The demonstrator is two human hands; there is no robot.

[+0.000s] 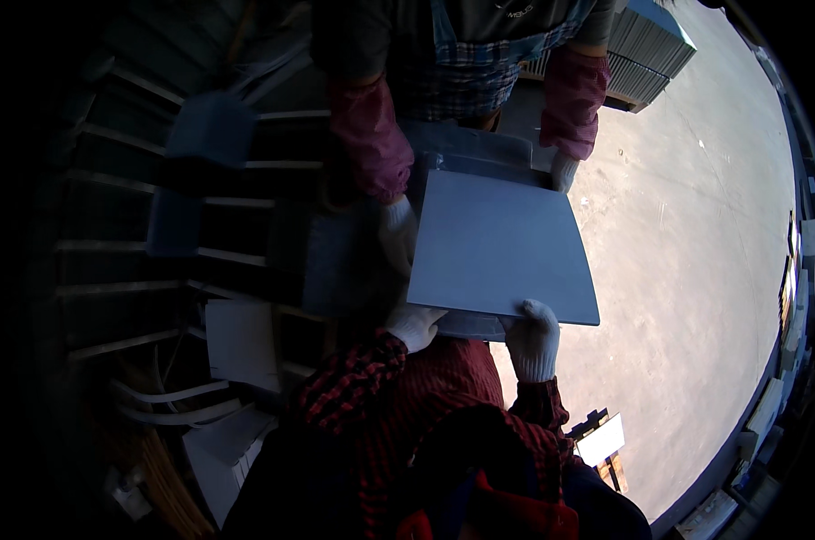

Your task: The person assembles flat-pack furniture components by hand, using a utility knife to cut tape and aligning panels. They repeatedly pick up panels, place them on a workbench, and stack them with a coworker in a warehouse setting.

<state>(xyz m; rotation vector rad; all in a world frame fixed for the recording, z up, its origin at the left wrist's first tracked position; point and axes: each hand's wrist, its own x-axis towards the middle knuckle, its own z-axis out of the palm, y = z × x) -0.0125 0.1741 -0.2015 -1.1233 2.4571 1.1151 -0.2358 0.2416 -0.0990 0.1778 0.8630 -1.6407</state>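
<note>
A flat blue-grey panel (502, 247) lies level in front of me, over a darker board or surface that shows past its far and near edges. My right hand (534, 342), in a white knit glove, is closed on the panel's near edge, partly over its top. At the near left corner my left hand (414, 327), gloved the same way, grips the edge from below; its fingertips are hidden under the panel. Across from me a co-worker's gloved hand (398, 236) is at the panel's left side, and their other gloved hand (564, 171) is at the far right corner.
The co-worker, in a plaid apron (489, 72) and pink sleeve covers, stands opposite. Behind them is a stack of grey panels (651, 54). Slatted racks and a pale board (243, 342) stand at left. Pale concrete floor (687, 270) spreads to the right, with stacked materials along its far edge.
</note>
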